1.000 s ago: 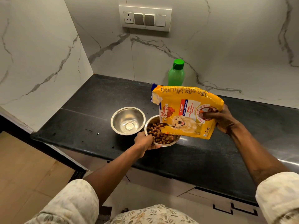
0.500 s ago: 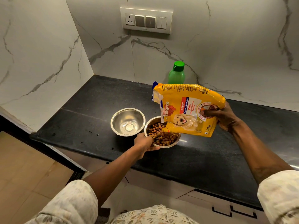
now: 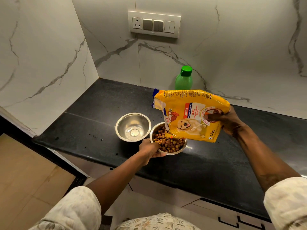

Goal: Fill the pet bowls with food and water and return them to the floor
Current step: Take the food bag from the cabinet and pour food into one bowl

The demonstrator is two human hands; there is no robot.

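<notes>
A round stainless-steel pet bowl, heaped with brown and tan dry kibble, sits near the front edge of a black stone tabletop. The left hand grips its near rim, fingers curled under the side. Above it, the right hand grasps a yellow plastic dog-food bag by its bottom end, thumb on the front. The bag is tipped, with its torn corner pointing down into the bowl. The bag shows a golden dog and the words "No.1", "ADULT", "Chicken & Vegetables", "100%" and "1.2kg"; the brand name is partly creased. A second steel bowl, shiny and empty, stands just beside the first on its left. A green plastic bottle with a green cap stands behind the bag, against the white marble wall. A white switch plate is higher up.
</notes>
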